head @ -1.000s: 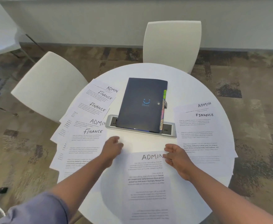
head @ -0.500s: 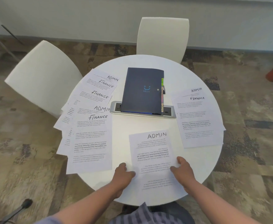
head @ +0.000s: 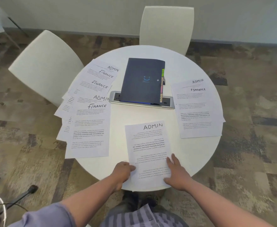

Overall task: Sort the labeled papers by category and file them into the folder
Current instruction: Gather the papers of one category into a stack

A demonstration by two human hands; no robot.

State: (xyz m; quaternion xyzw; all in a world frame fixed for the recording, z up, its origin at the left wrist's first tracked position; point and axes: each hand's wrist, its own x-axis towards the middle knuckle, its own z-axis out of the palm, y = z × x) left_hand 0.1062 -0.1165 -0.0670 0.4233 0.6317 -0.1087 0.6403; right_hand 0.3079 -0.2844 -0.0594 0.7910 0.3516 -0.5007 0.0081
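A round white table [head: 191,161] holds all the papers. One ADMIN paper [head: 148,145] lies at the near edge, right in front of the person. Its bottom end hangs a little over the edge. The left hand [head: 123,172] touches the paper's left side, and its fingers look bent at the paper's edge. I cannot tell if it pinches the sheet. The right hand [head: 175,171] lies flat on the paper's right side with its fingers spread.

A dark blue folder [head: 142,79] sits closed near the middle of the table, toward the far edge. A fanned pile of papers [head: 88,112] marked ADMIN and FINANCE lies along the left edge. Another small stack [head: 198,108] lies by the right edge.

I think this is the sorting step. The ADMIN paper seems to start its own pile. Next, a hand should pick another sheet from a side pile, read its word, and put it with its kind. The folder must be opened later.
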